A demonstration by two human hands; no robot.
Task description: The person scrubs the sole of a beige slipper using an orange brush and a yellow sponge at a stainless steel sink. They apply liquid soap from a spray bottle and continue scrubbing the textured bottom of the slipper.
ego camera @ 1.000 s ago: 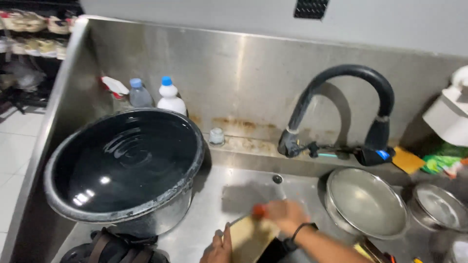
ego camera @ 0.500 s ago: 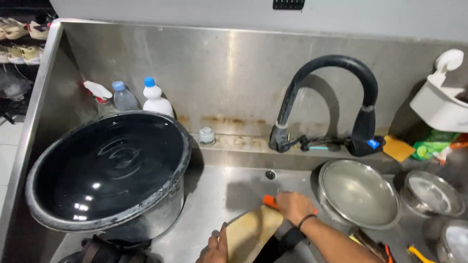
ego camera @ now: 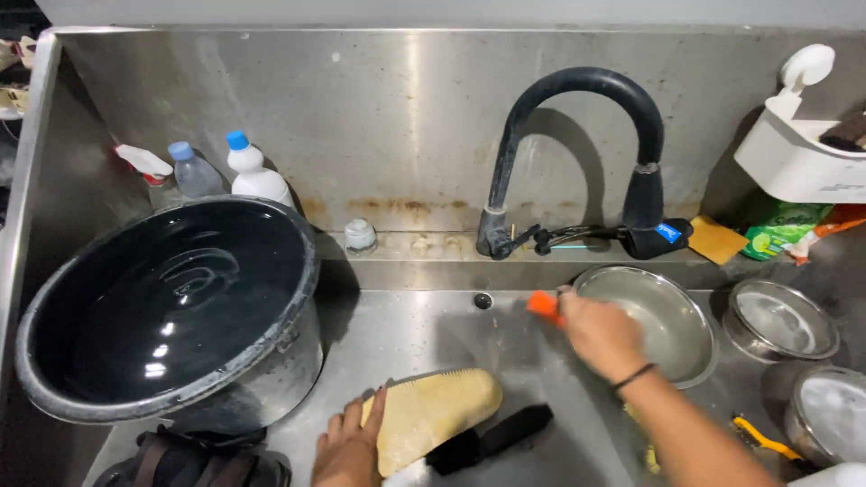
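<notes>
At the far left of the steel sink, a big dark round pot sits full of water, w/ a clear bottle and a white bottle, both blue-capped, behind it on the ledge. Next, low centre, the left hand lies flat, fingers together, pressing the heel end of a tan rubber shoe sole; its long axis runs up-right toward the right hand, which is closed round an orange-handled tool, bristles hidden, just above the toe end. A black brush lies under the sole. Right: three steel bowls, the nearest wet, otherwise empty.
</notes>
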